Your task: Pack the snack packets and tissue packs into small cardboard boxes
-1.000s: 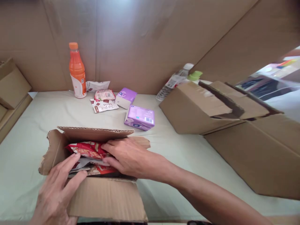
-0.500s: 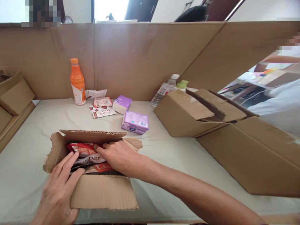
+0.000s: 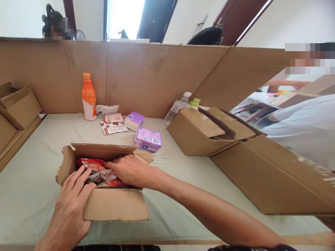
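A small cardboard box [image 3: 116, 205] stands with its flaps spread in front of me. Inside it, food packets are packed upright: a red packet [image 3: 94, 164] at the back, a white "Super" packet [image 3: 101, 176] in the middle and a red-and-black one [image 3: 110, 183] in front. My left hand [image 3: 72, 200] lies over the box's left front corner, its fingers stretched onto the packets. My right hand [image 3: 129, 170] reaches in from the right with curled fingers, thumb and forefinger at the right edge of the white packet. Its other fingertips are hidden in the box.
Behind the box lie two purple tissue packs [image 3: 148, 139], several small food pouches [image 3: 114, 128] and an orange drink bottle [image 3: 89, 97]. A clear bottle [image 3: 178, 108] leans by a larger open carton [image 3: 199, 130] at right. Cardboard walls [image 3: 157, 76] enclose the table; a person sits beyond them.
The view has tilted up slightly, so things sit a little differently in the picture. Both hands stay at the box; the right fingers have shifted slightly against the packets.
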Motion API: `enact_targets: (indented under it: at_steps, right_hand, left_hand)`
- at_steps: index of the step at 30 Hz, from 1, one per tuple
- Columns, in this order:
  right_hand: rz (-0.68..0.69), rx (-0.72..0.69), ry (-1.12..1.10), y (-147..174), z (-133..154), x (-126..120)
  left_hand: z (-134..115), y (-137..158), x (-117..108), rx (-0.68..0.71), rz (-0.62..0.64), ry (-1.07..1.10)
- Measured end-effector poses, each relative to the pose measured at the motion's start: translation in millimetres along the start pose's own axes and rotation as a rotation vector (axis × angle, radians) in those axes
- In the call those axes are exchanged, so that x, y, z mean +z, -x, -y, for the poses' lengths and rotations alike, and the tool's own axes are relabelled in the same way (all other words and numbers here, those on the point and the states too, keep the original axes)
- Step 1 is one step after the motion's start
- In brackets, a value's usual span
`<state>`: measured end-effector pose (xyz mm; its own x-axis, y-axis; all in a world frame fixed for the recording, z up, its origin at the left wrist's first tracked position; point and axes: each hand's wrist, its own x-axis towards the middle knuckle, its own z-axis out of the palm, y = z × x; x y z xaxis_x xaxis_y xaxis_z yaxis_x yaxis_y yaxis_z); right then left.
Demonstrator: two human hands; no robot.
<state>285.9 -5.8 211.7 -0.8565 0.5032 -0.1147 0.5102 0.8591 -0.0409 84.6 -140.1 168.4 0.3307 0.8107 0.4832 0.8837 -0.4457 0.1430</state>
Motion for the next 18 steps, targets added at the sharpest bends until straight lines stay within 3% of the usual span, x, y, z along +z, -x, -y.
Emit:
enact_targets:
  at_steps: [2, 4, 8, 10, 14, 18]
  right_hand:
    - [-0.05, 0.003, -0.033, 2.5, -3.2, -1.4]
    - [-0.188, 0.009, -0.099, 12.3, -6.4, -2.9]
    - [-0.768, 0.081, -0.272, 56.7, -10.8, 3.2]
    - [-0.963, 0.181, -0.337, 82.0, -11.7, 13.5]
    - [-1.015, 0.354, -0.428, 110.0, -10.7, 41.6]
    - [-0.963, 0.26, -0.529, 104.2, -7.9, 55.1]
  left_hand:
    - [2.3, -1.1, 1.9, 0.015, -0.017, -0.009]
    - [2.5, -2.4, -0.5, 0.028, 0.001, -0.017]
    - [-4.5, -1.5, -22.1, 0.032, 0.024, 0.015]
    - [-8.0, 1.4, -37.1, 0.017, -0.042, 0.023]
    - [-4.5, 10.6, -52.4, -0.079, -0.204, -0.011]
    - [3.6, 17.0, -41.2, -0.174, -0.184, 0.058]
